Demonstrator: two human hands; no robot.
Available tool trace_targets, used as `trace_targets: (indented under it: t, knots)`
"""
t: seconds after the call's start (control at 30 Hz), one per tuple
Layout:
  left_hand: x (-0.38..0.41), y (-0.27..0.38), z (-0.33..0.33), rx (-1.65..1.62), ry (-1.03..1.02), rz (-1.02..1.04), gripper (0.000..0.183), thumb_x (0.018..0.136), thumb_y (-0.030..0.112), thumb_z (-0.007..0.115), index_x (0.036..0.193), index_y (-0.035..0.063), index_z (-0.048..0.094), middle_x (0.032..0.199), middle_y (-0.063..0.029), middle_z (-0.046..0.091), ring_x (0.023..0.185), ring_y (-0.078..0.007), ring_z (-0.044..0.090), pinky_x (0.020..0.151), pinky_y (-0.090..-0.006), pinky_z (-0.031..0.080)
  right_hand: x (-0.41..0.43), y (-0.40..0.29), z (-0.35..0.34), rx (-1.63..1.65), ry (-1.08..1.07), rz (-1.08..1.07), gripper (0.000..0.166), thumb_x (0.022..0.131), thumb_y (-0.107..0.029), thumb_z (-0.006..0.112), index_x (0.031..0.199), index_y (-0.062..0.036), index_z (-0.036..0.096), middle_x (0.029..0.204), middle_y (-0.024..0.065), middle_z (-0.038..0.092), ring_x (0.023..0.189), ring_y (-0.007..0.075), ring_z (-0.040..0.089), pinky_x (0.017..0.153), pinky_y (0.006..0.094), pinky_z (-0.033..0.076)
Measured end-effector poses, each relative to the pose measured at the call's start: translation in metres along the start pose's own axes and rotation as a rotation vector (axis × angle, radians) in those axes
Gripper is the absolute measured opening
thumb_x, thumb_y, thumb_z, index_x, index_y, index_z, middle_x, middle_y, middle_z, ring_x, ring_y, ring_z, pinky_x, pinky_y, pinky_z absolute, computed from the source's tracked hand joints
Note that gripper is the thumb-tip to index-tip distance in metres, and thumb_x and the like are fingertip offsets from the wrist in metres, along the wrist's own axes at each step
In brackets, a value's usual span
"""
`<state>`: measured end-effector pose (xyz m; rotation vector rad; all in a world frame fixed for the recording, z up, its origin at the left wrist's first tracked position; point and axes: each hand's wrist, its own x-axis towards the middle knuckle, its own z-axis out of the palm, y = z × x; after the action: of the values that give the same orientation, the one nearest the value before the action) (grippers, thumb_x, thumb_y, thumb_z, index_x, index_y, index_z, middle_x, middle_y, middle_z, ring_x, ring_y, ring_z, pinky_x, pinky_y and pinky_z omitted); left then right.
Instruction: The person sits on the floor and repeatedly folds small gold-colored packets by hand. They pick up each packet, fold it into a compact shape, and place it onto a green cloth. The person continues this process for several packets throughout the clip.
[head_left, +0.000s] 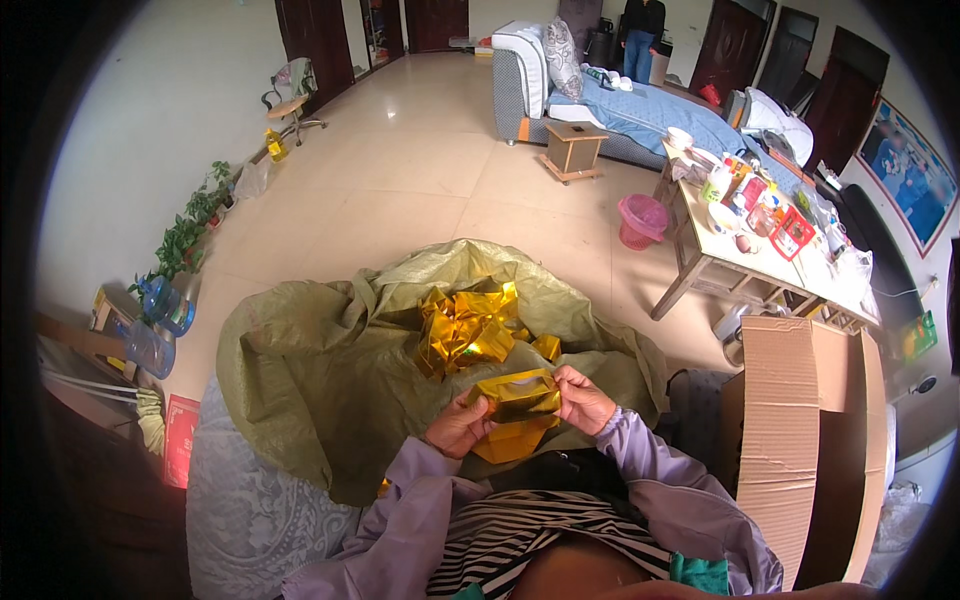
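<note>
Between my two hands is a folded piece of shiny gold foil paper (525, 397), shaped like a shallow open box. My left hand (459, 426) grips its left end, thumb on the near side. At the opposite end, my right hand (583, 401) pinches the upper corner. Flat gold-orange paper (514, 441) lies just below, over my lap. A heap of folded gold foil pieces (469, 330) rests in a large olive woven sack (300, 367) spread open before me. One smaller gold piece (547, 346) sits at the right of that heap.
To my right stands an open cardboard box (776, 405). Beyond it are a cluttered wooden table (697, 244) and a pink wastebasket (643, 221). Potted plants (187, 232) and large water bottles (166, 306) line the left wall. A person (640, 41) stands at the back.
</note>
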<state>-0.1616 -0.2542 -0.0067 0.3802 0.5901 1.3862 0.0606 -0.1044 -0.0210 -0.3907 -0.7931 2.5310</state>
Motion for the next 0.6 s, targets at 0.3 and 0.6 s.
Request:
trace_targets:
  t: [0.3,0.6]
  knots:
    - [0.010,-0.006,0.006,-0.074,0.248,0.171,0.024,0.096,0.027,0.061,0.117,0.0151,0.058,0.111,0.0021,0.062,0.099,-0.0122,0.060,0.080,-0.0275,0.050,0.003,-0.005,0.013,-0.297,0.093,-0.013,0.025,0.094,-0.013,0.064,0.117,-0.0116,0.055,0.106,-0.0001,0.059,0.095,0.0131,0.059,0.085,0.0313,0.050]
    - [0.013,-0.007,-0.048,0.498,0.591,0.357,0.058,0.088,0.029,0.073,0.133,0.0079,0.044,0.110,-0.0064,0.060,0.097,-0.0192,0.059,0.088,-0.0338,0.049,-0.009,0.007,0.022,-1.846,-0.120,-0.290,0.038,0.074,-0.032,0.080,0.102,-0.0127,0.061,0.102,0.0061,0.058,0.099,0.0266,0.056,0.089,0.0365,0.045]
